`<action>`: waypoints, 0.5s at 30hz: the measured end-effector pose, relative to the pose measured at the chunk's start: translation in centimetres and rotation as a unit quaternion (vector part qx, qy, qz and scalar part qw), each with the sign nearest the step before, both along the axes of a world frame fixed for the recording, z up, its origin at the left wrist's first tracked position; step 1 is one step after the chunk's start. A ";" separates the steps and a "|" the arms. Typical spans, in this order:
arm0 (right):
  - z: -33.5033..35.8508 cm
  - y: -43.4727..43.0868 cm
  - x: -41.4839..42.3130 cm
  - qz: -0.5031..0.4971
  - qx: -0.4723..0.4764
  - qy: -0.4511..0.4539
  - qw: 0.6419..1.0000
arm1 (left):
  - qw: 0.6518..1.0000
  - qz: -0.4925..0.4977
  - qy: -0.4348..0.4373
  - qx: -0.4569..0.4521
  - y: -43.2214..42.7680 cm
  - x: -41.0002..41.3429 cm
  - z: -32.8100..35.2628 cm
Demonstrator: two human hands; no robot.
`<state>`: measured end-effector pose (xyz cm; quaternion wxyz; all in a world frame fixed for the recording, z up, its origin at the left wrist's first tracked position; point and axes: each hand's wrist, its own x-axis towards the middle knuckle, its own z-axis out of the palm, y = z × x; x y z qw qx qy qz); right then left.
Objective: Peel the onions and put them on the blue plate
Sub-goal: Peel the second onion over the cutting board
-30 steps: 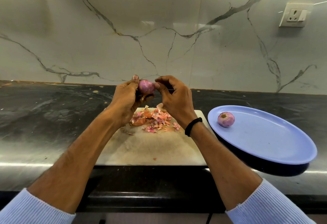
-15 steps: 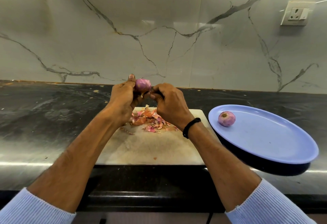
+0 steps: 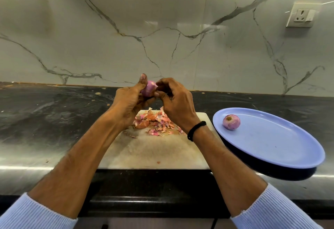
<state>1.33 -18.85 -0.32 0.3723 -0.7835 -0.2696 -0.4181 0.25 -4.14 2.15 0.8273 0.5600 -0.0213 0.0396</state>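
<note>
A small purple onion point(image 3: 148, 89) is held up above the far end of the white cutting board point(image 3: 153, 153). My left hand point(image 3: 130, 102) grips it from the left, thumb upright against its side. My right hand point(image 3: 174, 102) meets it from the right, its curled fingertips pinching at the onion's skin. A heap of pink and orange onion peels point(image 3: 155, 122) lies on the board below both hands. To the right sits the blue plate point(image 3: 271, 143), and one peeled onion point(image 3: 231, 122) rests on its far left part.
The board lies on a dark stone counter point(image 3: 54, 113) that runs to a marble wall point(image 3: 162, 30). A wall socket point(image 3: 302, 15) is mounted at the upper right. The plate hangs slightly over the counter's front edge.
The right hand dipped toward the peels and has come back up to the onion. The left hand has turned the onion a little. The plate and its onion stayed put.
</note>
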 end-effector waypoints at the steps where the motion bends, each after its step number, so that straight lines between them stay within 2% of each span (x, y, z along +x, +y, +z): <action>1: 0.0 0.0 0.0 -0.006 0.003 -0.006 1.000 | 1.000 -0.010 0.002 -0.002 0.0 -0.1 0.0; 6: 0.2 -0.2 0.2 -0.017 0.023 -0.014 0.999 | 0.999 -0.041 -0.002 0.017 -0.2 -0.5 0.2; 15: 0.5 -0.3 -0.1 0.045 0.103 0.100 0.989 | 0.997 -0.048 0.001 0.068 -0.6 -1.0 0.3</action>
